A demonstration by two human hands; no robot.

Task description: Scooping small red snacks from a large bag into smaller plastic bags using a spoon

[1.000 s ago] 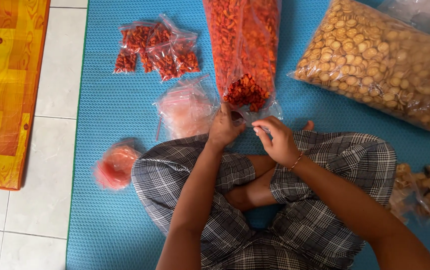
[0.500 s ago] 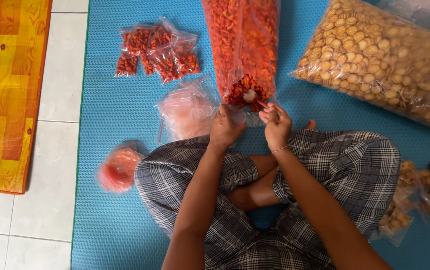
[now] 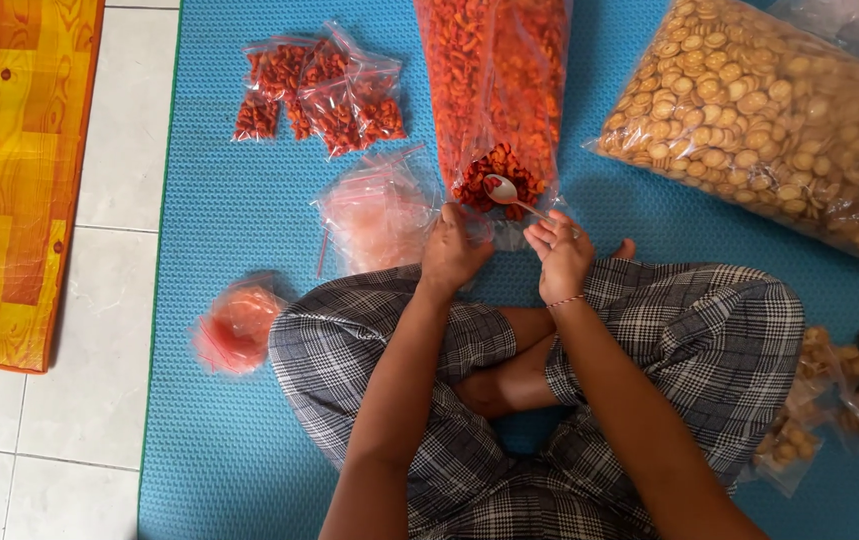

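Note:
My right hand [image 3: 559, 250] grips a metal spoon [image 3: 505, 191] whose bowl rests on the red snacks spilling from the mouth of a large clear bag of red snacks [image 3: 494, 90]. My left hand [image 3: 451, 250] pinches a small clear plastic bag [image 3: 494, 236] just below that mouth, between my two hands. I sit cross-legged in checked trousers on a blue mat [image 3: 239, 200].
Small filled bags of red snacks [image 3: 324, 90] lie at the back left. A stack of empty small bags [image 3: 374, 212] and a crumpled pinkish bag [image 3: 237, 328] lie to my left. A big bag of round biscuits [image 3: 759, 110] is at right, small biscuit packets [image 3: 839, 390] beside my knee.
My right hand has picked up the spoon and moved it forward into the red snacks at the big bag's mouth. My left hand has stayed on the small bag.

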